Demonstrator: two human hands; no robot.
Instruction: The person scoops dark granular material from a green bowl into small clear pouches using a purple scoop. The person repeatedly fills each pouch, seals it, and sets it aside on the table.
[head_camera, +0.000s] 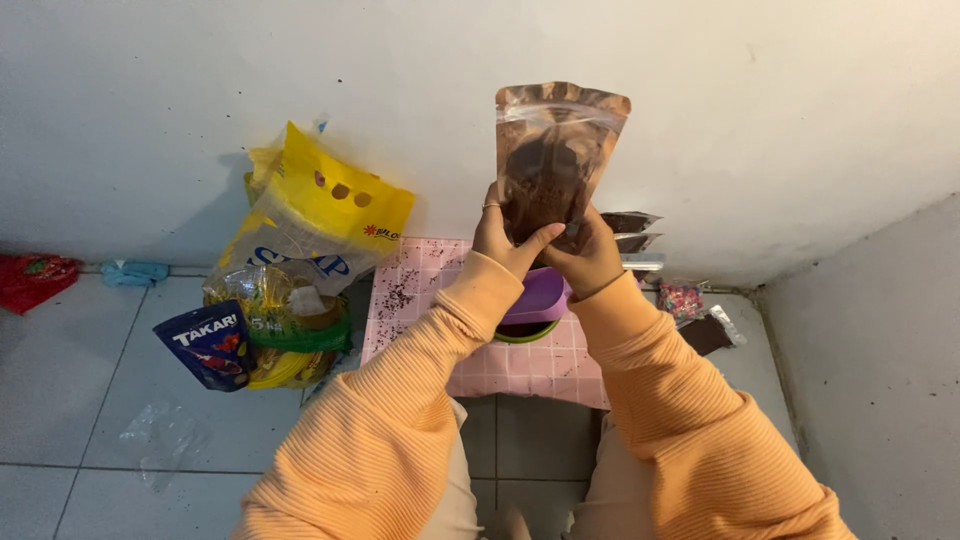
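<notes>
**A:** Two hands on one pouch. The left hand (500, 238) and right hand (590, 255) are both clamped round the bottom of a clear zip-top pouch (555, 160), held upright in the air in front of the white wall (700, 90), above the little table.

**B:** How much room around it?

**A:** Open air on both sides and above. Below sits a purple tub (540, 295) on a green bowl (525, 333), right under the wrists, on a pink checked table top (420, 290) with dark crumbs scattered on its left part. The table's near edge stops short of the knees, and the side wall (880, 340) closes in at the right.

**B:** And the pouch itself?

**A:** Brownish tint, seal strip across the top, dark brown powdery stuff filling the lower half.

**B:** Other packs?

**A:** More dark-filled pouches (630, 230) behind the right hand. Left of the table, a big yellow sack (320, 210) leaning on the wall, a small dark-blue bag (212, 345) in front of it, and crumpled clear plastic (160, 435) on the tiles. A red bag (30, 280) at the far left.
</notes>
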